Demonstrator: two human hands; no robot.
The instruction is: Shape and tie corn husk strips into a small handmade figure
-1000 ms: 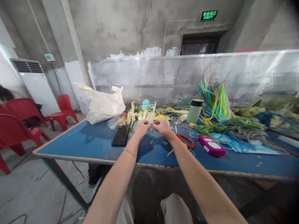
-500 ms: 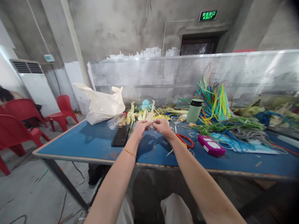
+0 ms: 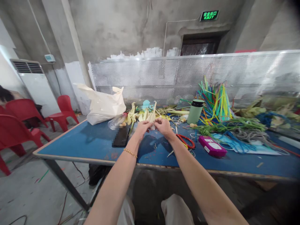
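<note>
A pale corn husk [image 3: 152,115] stands upright between my hands, its narrow tip pointing up, just above the blue table. My left hand [image 3: 143,127] pinches its lower left side. On the other side, the fingers of my right hand [image 3: 163,126] are closed on its lower right edge. My fingers partly hide the lower end of the husk. Behind it lie more yellow-green husks [image 3: 132,115]. Red-handled scissors [image 3: 187,142] rest on the table to the right of my right hand, and a dark phone-like slab [image 3: 121,137] lies left of my left wrist.
A cream plastic bag [image 3: 105,106] and a clear bottle [image 3: 116,121] stand at the back left of the table [image 3: 70,140]. On the right are a green tumbler [image 3: 195,113], a purple box [image 3: 212,146], tangled cords [image 3: 246,129] and colourful strips [image 3: 220,103]. Red chairs [image 3: 21,125] stand left.
Both hands stay almost in place on the corn husk. The fingers of my right hand have shifted slightly, and the husk's tip now bends a little to the right.
</note>
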